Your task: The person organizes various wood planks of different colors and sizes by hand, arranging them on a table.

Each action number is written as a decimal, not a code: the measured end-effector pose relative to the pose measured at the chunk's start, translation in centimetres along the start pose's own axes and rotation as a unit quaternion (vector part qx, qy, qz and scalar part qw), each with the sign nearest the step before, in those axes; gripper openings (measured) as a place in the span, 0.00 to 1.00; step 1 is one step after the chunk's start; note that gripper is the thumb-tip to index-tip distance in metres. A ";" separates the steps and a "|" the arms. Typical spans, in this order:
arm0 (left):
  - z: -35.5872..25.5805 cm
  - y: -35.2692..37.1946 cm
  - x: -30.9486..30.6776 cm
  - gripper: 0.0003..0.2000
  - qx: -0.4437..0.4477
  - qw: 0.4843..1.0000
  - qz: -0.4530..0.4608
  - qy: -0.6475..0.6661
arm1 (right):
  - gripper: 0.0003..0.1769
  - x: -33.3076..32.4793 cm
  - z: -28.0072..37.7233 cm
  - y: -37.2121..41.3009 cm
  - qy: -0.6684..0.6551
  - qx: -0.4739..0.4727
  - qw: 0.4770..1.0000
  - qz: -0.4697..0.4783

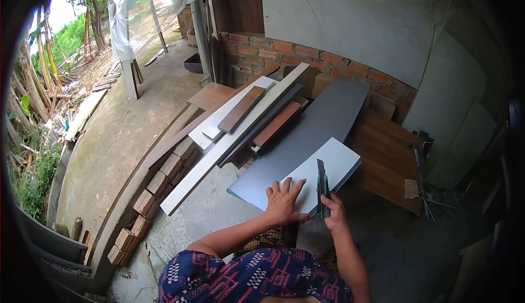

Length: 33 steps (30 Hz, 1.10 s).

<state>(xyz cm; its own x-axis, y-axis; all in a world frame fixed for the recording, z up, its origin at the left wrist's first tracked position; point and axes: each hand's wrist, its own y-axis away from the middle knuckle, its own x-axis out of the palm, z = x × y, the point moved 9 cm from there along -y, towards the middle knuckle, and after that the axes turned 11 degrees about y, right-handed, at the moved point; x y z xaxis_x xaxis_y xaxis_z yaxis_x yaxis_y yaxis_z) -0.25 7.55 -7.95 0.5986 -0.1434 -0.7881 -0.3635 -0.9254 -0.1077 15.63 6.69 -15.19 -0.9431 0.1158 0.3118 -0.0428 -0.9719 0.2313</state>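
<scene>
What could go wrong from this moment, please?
The right hand holds what looks like a cutter close to the left hand; a slip might cut it. The white board overlaps the grey board and may slide when pressed. The long pale plank juts toward the person's left side; a bump might shift it.

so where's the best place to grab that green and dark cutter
Probably by the green handle of the cutter, from the person's side, where the right hand grips it. The cutter is long and narrow, its slim dark end pointing away over the white board, so this keeps the hand clear of what looks like the blade.
</scene>
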 end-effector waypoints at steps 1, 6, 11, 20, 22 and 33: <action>0.1 -0.1 0.0 0.51 0.000 1.000 -0.005 -0.002 | 0.10 0.2 -0.1 -0.1 -0.001 0.004 1.000 0.001; 1.6 0.8 -0.7 0.47 -0.014 0.996 -0.037 0.080 | 0.08 0.3 -0.1 -0.6 0.005 0.009 1.000 -0.018; 5.5 2.2 -2.6 0.45 0.001 0.970 -0.153 0.188 | 0.10 -0.5 -0.6 -0.8 0.005 -0.012 0.999 -0.048; 6.7 3.3 0.4 0.32 -0.189 0.758 0.006 0.624 | 0.19 1.2 1.5 -0.5 -0.144 -0.021 0.989 -0.001; 5.3 2.4 2.2 0.30 -0.198 0.689 0.075 0.693 | 0.21 0.6 1.0 -0.5 -0.157 -0.020 0.987 0.003; 1.1 -2.0 2.3 0.12 -0.131 0.696 -0.025 0.706 | 0.22 -0.6 0.6 1.0 -0.228 -0.023 0.973 -0.016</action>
<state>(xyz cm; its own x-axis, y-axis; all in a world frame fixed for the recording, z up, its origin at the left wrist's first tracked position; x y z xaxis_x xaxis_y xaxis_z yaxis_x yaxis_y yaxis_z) 1.06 9.48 -10.22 0.7782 -0.1391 0.6124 -0.2852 -0.9471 0.1472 16.33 5.76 -14.56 -0.6965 0.2142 0.6848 -0.0937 -0.9734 0.2092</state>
